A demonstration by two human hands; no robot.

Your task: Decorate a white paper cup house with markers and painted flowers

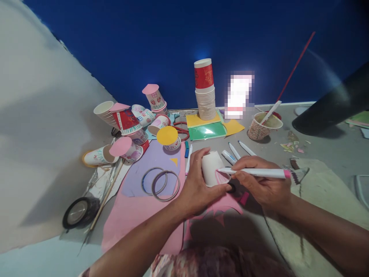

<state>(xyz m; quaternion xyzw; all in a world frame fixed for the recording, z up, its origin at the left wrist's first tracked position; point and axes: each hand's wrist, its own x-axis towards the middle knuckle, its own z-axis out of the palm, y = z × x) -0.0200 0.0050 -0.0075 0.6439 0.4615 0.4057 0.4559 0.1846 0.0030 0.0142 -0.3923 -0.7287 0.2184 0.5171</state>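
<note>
The left hand (197, 192) was grasping the cup (210, 167), which was between its thumb and its fingers, with the wide end nearer to the thumb. The right hand (265, 190) had its fingers closed around the pen (265, 173), which met the cup at a pink patch (221, 177). Left of the left fingers lay two rings (153, 188); beyond these fingers rose a stack (206, 104) of cups.

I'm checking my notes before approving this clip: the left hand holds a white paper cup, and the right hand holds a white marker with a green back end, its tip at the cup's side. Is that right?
Not quite: the head view shows that the white marker has a pink back end, not green. The left hand, right hand and white paper cup are as you noted.
</note>
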